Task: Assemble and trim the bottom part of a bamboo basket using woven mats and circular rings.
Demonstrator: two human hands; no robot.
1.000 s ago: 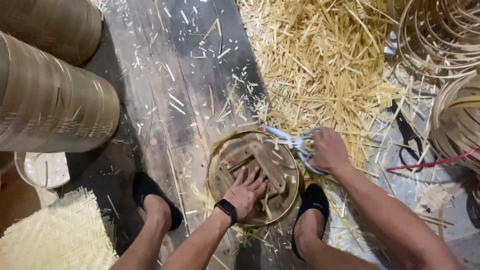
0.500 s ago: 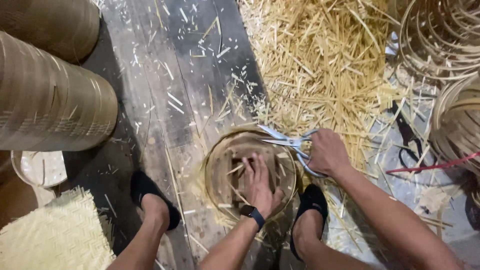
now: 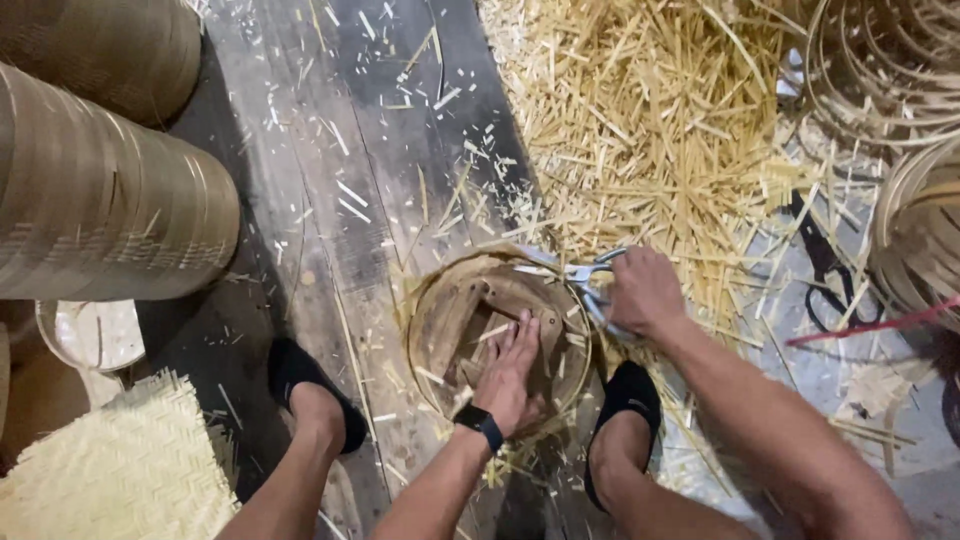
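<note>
A round bamboo hoop frame (image 3: 425, 330) lies on the plank floor between my feet, with brown strips laid inside it. My left hand (image 3: 512, 375), a black watch on its wrist, presses flat on those strips near the frame's right side. My right hand (image 3: 645, 292) grips light-blue-handled scissors (image 3: 575, 272) whose blades rest across the frame's upper right rim.
A heap of cut pale bamboo slivers (image 3: 650, 130) covers the floor above the frame. Large rolled bamboo cylinders (image 3: 100, 200) stand at the left, a woven mat (image 3: 110, 470) at lower left, coiled hoops (image 3: 890, 70) at upper right. My black-socked feet (image 3: 310, 385) flank the frame.
My left hand slid from the frame's lower middle to its right side, fingers now pointing up. The scissors in my right hand shifted slightly along the rim.
</note>
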